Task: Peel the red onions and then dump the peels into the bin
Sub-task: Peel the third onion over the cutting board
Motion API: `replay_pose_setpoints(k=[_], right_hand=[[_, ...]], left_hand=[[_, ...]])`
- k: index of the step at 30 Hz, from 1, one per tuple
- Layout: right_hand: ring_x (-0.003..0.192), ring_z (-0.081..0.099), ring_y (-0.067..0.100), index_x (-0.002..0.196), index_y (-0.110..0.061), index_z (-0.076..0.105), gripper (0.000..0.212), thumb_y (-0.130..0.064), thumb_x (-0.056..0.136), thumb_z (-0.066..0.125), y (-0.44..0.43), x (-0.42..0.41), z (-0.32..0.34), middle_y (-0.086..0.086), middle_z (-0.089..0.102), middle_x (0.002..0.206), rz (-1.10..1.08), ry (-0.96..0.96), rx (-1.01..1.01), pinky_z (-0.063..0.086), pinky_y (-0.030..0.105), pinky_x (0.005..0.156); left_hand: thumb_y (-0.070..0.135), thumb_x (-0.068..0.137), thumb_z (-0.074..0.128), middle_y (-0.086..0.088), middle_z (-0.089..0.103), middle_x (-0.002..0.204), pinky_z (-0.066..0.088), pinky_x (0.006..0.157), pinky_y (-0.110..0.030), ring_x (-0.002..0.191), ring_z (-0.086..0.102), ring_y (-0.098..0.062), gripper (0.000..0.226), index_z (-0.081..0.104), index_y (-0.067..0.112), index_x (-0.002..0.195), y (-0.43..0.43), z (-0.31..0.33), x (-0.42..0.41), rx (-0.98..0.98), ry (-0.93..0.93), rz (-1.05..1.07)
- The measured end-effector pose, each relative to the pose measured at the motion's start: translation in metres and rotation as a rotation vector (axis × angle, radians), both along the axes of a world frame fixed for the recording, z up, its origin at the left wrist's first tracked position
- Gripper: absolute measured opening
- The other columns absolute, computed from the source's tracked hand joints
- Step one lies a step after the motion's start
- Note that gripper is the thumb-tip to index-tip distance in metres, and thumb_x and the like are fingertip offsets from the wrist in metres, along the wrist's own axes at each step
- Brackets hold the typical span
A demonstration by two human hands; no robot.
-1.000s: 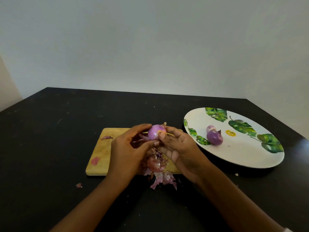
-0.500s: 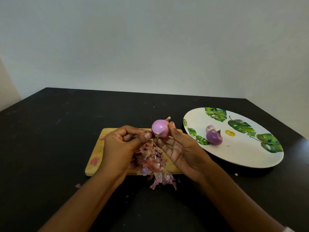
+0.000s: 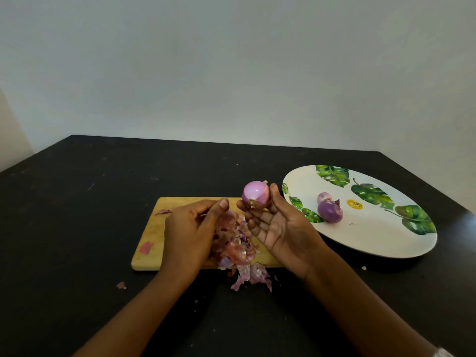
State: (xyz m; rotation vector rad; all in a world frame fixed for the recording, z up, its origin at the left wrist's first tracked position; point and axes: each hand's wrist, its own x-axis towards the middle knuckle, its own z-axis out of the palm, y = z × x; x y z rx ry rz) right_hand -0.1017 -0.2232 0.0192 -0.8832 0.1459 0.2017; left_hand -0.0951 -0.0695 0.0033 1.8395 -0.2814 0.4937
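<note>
Plate holds two peeled onions. Right hand pinches a third onion; left hand curled over peels, grip unclear.

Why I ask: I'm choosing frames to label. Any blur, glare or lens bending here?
Head view: dim, soft light, no hard shadows; the red onion in the right hand is fairly sharp; a pale glare patch lies on the black table beside the plate; table edges look straight, so little bending shows.
</note>
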Motion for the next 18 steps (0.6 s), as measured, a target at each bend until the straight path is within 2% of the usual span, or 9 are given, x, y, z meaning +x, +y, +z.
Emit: replay_pose_setpoints(k=[2,4,7,9,12,15,18], right_hand=[[0.083,0.068,0.021,0.105,-0.007,0.061,0.036,-0.036,0.085,0.056,0.0003,0.0003,0.0000,0.017,0.072,0.095,-0.019,-0.011,0.000,0.058,0.026,0.071],[0.079,0.071,0.019,0.104,-0.005,0.061,0.037,-0.030,0.077,0.061,0.0001,0.0000,0.0003,0.016,0.073,0.094,-0.025,-0.042,-0.013,0.059,0.026,0.072],[0.081,0.072,0.018,0.113,-0.005,0.060,0.044,-0.018,0.071,0.066,0.0003,0.0005,-0.0007,0.013,0.072,0.098,-0.022,-0.094,-0.052,0.059,0.026,0.072],[0.084,0.072,0.022,0.118,-0.005,0.058,0.050,-0.011,0.069,0.067,0.0010,0.0011,-0.0021,0.015,0.069,0.104,-0.028,-0.107,-0.054,0.059,0.027,0.070],[0.084,0.072,0.024,0.112,-0.008,0.059,0.047,-0.006,0.066,0.068,0.0015,0.0009,-0.0022,0.016,0.066,0.107,-0.037,-0.120,-0.054,0.060,0.029,0.070],[0.082,0.072,0.021,0.112,-0.008,0.059,0.046,-0.008,0.067,0.067,0.0018,0.0010,-0.0020,0.015,0.065,0.106,-0.041,-0.147,-0.056,0.059,0.027,0.070],[0.081,0.072,0.021,0.113,-0.006,0.059,0.046,-0.010,0.068,0.066,0.0023,0.0013,-0.0021,0.015,0.066,0.105,-0.044,-0.152,-0.050,0.059,0.025,0.068]], left_hand=[[0.028,0.087,0.060,0.018,0.068,0.089,0.045,0.076,-0.006,0.086,0.062,0.007,0.011,0.069,0.030,0.091,-0.0002,-0.0030,0.0025,0.075,-0.025,0.028],[0.015,0.085,0.066,0.015,0.067,0.097,0.041,0.081,-0.002,0.092,0.058,0.012,0.019,0.070,0.024,0.101,0.0006,-0.0061,0.0050,0.090,-0.024,0.069],[0.004,0.081,0.068,0.012,0.068,0.089,0.044,0.076,-0.001,0.083,0.060,0.016,0.028,0.069,0.021,0.103,0.0033,-0.0069,0.0060,0.048,-0.003,0.115],[0.007,0.077,0.073,0.011,0.069,0.083,0.048,0.074,-0.004,0.079,0.063,0.009,0.025,0.070,0.019,0.098,0.0049,-0.0049,0.0051,0.050,-0.023,0.147],[0.019,0.072,0.077,0.019,0.064,0.074,0.049,0.070,-0.007,0.069,0.064,0.003,0.018,0.071,0.021,0.089,0.0058,-0.0002,0.0035,0.098,-0.079,0.195],[0.024,0.079,0.070,0.020,0.064,0.080,0.047,0.069,-0.006,0.075,0.060,0.008,0.012,0.072,0.023,0.091,0.0048,0.0010,0.0031,0.148,-0.105,0.180],[0.011,0.082,0.068,0.018,0.066,0.090,0.048,0.081,-0.013,0.084,0.060,0.007,0.024,0.069,0.026,0.101,0.0037,-0.0015,0.0033,0.169,-0.108,0.159]])
